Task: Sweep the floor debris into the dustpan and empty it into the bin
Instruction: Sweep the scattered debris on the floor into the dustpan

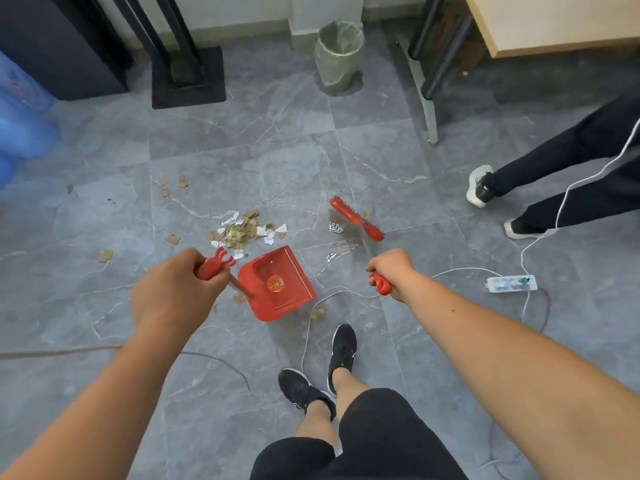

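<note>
My left hand (176, 285) grips the red handle of a red dustpan (277, 284), whose pan rests on the grey tiles with its mouth facing up and to the right. My right hand (389, 271) holds the red grip of a broom; its red brush head (356, 219) is on the floor right of the debris. A heap of paper and cardboard scraps (239, 232) lies just beyond the dustpan. Loose scraps sit further left (104, 255) and near the brush (335, 227). A bin (341, 55) with a clear liner stands by the far wall.
My feet in black shoes (341, 355) stand behind the dustpan. Another person's legs (561, 188) are at the right. A white power strip (512, 283) and cables trail across the floor. A black stand base (188, 77), blue water bottles (20, 126) and a desk leg (429, 109) border the area.
</note>
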A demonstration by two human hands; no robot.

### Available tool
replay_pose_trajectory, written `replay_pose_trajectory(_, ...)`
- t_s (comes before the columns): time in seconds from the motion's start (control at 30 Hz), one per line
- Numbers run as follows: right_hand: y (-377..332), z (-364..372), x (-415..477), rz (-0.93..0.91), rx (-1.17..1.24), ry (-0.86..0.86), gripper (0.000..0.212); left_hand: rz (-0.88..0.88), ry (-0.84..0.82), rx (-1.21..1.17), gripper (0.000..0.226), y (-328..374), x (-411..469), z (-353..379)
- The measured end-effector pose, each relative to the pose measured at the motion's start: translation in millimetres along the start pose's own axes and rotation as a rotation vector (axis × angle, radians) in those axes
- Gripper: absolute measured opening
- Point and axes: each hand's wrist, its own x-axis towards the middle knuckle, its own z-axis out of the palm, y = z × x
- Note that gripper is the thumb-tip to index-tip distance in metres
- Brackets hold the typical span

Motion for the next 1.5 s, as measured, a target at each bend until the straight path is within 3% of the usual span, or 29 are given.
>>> replay_pose_trajectory(0.37, -57.9, -41.2, 78.4, 0.006, 0.012, 0.080, 0.015, 0.106, -0.008, 0.042, 0.031, 77.3, 54.0, 25.3)
replay_pose_trajectory(0.63, -23.0, -8.7, 83.8, 0.106, -0.017, -0.066, 0.015, 0.130, -0.001, 0.040, 0.029, 81.2, 76.3, 32.5)
replay_pose_trajectory(1.03, 40.9, 96.3, -3.2, 0.157, 0.074, -0.192, 0.013, 0.177, 0.048, 0.055, 0.029, -17.6, 64.8, 6.4)
replay_pose_trajectory(1.33, 72.9, 144.9, -65.5, 0.104, 0.266, -0.136, 0.003, 0.240, 0.018, 0.022, 0.032, -113.4, 47.9, -16.1)
replay_pose_trajectory(1.5, 91.6, 164.0, -104.4, 0.094, 0.380, -0.028, 0.014, 0.269, -0.029, 0.028, 0.029, -141.0, 40.9, -18.6)
